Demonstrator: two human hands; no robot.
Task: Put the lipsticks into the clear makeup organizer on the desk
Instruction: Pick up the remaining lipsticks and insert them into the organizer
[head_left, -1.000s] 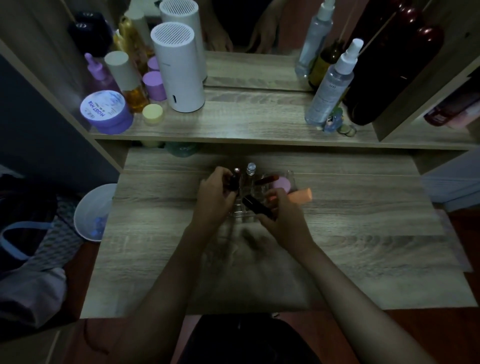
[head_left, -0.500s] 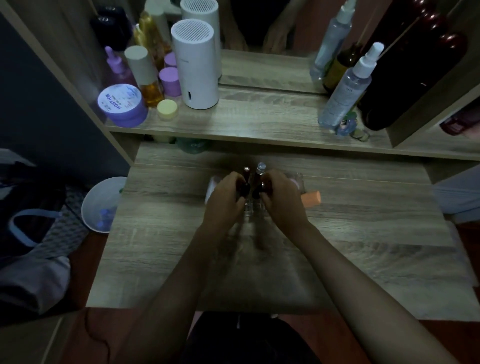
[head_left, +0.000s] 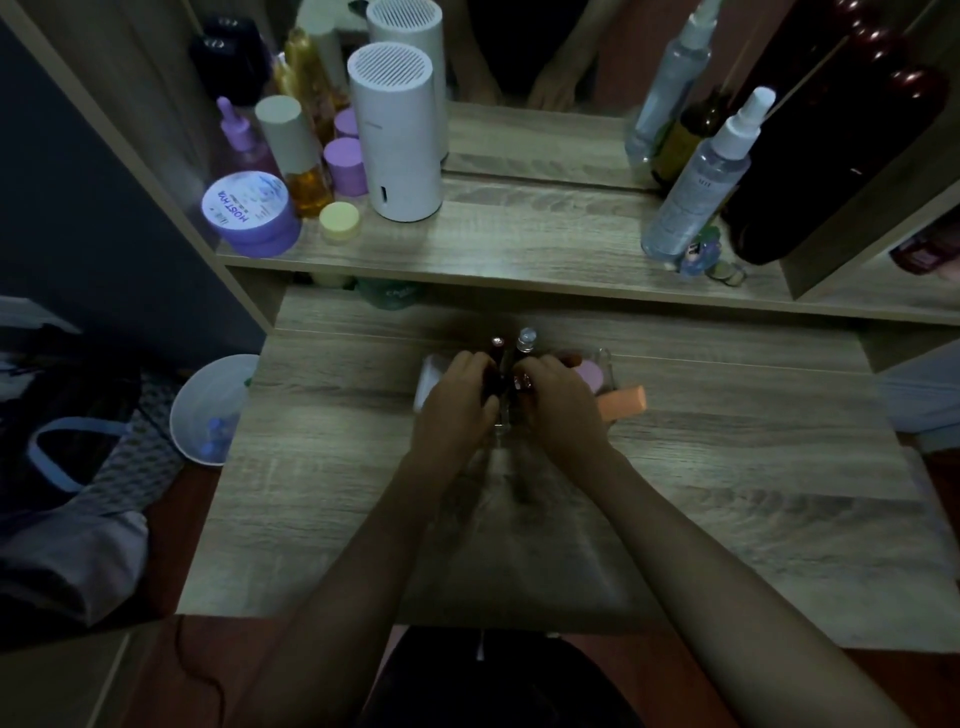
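Note:
The clear makeup organizer (head_left: 605, 362) stands mid-desk, mostly hidden behind my hands. A dark red lipstick (head_left: 497, 349) stands upright in it, and my left hand (head_left: 457, 402) pinches its lower part. Right beside it rises a tube with a clear cap (head_left: 526, 339). My right hand (head_left: 560, 405) is closed on a second dark lipstick (head_left: 522, 383), whose end shows at my fingertips, low among the slots. The two hands nearly touch over the organizer. A pink round puff (head_left: 590, 372) lies in its right part.
An orange block (head_left: 625, 404) lies against the organizer's right side. The shelf (head_left: 519, 260) behind carries a white cylinder (head_left: 397, 135), a purple jar (head_left: 247, 213), a spray bottle (head_left: 701, 182) and other bottles. A white bin (head_left: 208, 410) and a bag (head_left: 62, 441) sit on the floor at left.
My right hand has brought its dark lipstick from in front of the organizer up into it. The left hand has lowered its lipstick into a slot. The hands have closed together.

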